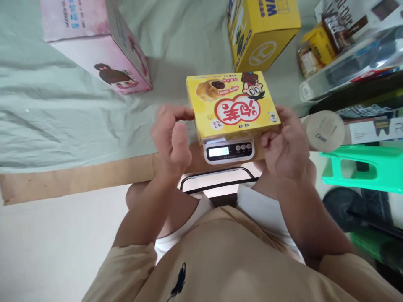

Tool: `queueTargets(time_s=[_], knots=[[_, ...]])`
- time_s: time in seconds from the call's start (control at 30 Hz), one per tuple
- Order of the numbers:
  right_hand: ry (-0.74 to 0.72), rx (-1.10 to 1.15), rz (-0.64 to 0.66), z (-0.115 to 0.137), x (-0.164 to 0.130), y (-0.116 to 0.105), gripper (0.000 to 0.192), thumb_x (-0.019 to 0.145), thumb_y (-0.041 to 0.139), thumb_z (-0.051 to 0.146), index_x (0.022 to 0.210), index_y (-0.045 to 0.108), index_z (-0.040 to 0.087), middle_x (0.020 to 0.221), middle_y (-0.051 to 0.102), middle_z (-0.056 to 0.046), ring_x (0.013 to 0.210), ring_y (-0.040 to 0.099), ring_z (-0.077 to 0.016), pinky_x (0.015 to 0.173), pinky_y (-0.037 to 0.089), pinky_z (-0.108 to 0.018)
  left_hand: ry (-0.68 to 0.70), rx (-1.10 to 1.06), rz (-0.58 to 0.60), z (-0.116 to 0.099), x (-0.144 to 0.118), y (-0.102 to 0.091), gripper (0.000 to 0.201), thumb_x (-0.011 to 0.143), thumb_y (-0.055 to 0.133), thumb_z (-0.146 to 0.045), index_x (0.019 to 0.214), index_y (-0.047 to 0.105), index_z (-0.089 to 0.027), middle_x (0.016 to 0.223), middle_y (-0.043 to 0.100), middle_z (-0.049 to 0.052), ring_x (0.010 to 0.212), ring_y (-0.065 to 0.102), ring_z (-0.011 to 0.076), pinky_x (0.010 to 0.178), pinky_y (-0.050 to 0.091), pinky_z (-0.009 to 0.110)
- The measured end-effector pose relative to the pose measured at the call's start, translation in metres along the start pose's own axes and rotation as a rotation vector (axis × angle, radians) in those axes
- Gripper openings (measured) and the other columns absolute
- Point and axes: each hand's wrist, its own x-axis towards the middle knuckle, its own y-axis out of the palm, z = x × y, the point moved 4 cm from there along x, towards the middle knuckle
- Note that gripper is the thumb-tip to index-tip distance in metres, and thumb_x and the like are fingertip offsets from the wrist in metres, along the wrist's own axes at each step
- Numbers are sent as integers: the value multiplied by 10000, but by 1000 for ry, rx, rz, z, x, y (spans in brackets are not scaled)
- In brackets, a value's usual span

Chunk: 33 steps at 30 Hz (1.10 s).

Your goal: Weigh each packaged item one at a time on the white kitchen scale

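Observation:
A flat yellow snack box (234, 107) with cartoon and cream-puff pictures sits on or just over a small white kitchen scale (229, 152). Its print appears upside down to me, and it hides the scale's platform, so I cannot tell if it rests there fully. My left hand (173, 140) is at the box's left edge, index fingertip against its side, the other fingers curled and the thumb standing apart. At the right edge, my right hand (286, 142) grips the box with bent fingers. The scale's display is lit, its digits too faint to read.
A pink carton (97, 54) stands at the back left, a yellow carton (266, 37) behind the snack box. Packets (317, 50), a clear plastic bottle (349, 63) and a round-lidded container (325, 131) crowd the right. A green stool (365, 167) is below the table's wooden edge (78, 178).

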Motion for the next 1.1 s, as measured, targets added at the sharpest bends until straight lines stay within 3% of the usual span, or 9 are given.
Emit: queueTargets(time_s=[0.27, 0.43, 0.5, 0.57, 0.63, 0.7, 0.83, 1.03, 1.1], knots=[[-43, 14, 38, -27, 5, -16, 439, 721, 627, 499, 1104, 621, 284, 1168, 649, -40, 577, 480, -69, 493, 346, -269, 15, -29, -61, 11, 6, -9, 580, 1046, 464, -723, 821, 739, -265, 789, 725, 23, 748, 692, 169, 694, 549, 399], [-265, 86, -32, -42, 2, -29, 337, 779, 663, 513, 1031, 625, 292, 1035, 553, -15, 504, 439, -53, 457, 293, -289, 81, -38, -301, 18, 23, -24, 645, 1014, 556, -706, 624, 548, -192, 527, 459, -51, 490, 450, 48, 511, 344, 299], [-288, 118, -19, -46, 3, -29, 319, 800, 687, 520, 1008, 638, 284, 1008, 545, -7, 503, 447, -43, 450, 285, -267, 43, -108, -321, 27, 29, -20, 488, 1096, 549, -520, 733, 549, -193, 543, 423, -84, 430, 396, 19, 456, 281, 265], [-309, 141, -10, -49, 6, -29, 348, 813, 688, 559, 1002, 648, 269, 968, 555, 3, 494, 446, -29, 439, 286, -231, 24, -189, -310, 36, 34, -15, 287, 1134, 470, -164, 872, 583, -187, 616, 514, -95, 404, 379, 2, 420, 233, 250], [-337, 176, 6, -51, 9, -28, 376, 829, 684, 582, 1007, 659, 252, 930, 571, 13, 481, 453, -16, 426, 293, -189, 28, -238, -270, 41, 36, -9, 415, 970, 366, 159, 926, 606, -176, 708, 601, -82, 441, 428, 6, 432, 267, 234], [-353, 211, 20, -53, 10, -28, 364, 847, 689, 563, 1004, 680, 235, 910, 596, 17, 475, 472, -7, 425, 315, -162, 33, -263, -244, 44, 36, -6, 537, 764, 329, 280, 860, 602, -173, 750, 620, -61, 532, 506, 29, 484, 344, 219], [-335, 258, 27, -54, 10, -29, 312, 852, 722, 497, 1008, 732, 227, 879, 640, 13, 488, 520, -19, 449, 355, -158, 33, -264, -211, 41, 30, -5, 511, 671, 329, 292, 685, 509, -186, 638, 548, -54, 544, 479, 63, 495, 318, 238], [-288, 263, -1, -55, 11, -28, 342, 816, 742, 499, 994, 697, 211, 862, 616, 15, 481, 510, -27, 442, 333, -171, -6, -243, -202, 34, 27, -1, 492, 1118, 282, -48, 749, 590, -154, 505, 447, -62, 413, 396, 43, 445, 223, 251], [-290, 243, -13, -54, 11, -27, 366, 814, 730, 524, 985, 670, 207, 870, 601, 17, 480, 498, -24, 431, 327, -171, 26, -222, -196, 36, 29, -1, 427, 1158, 344, -159, 828, 614, -153, 529, 475, -74, 409, 389, 34, 441, 222, 255]])
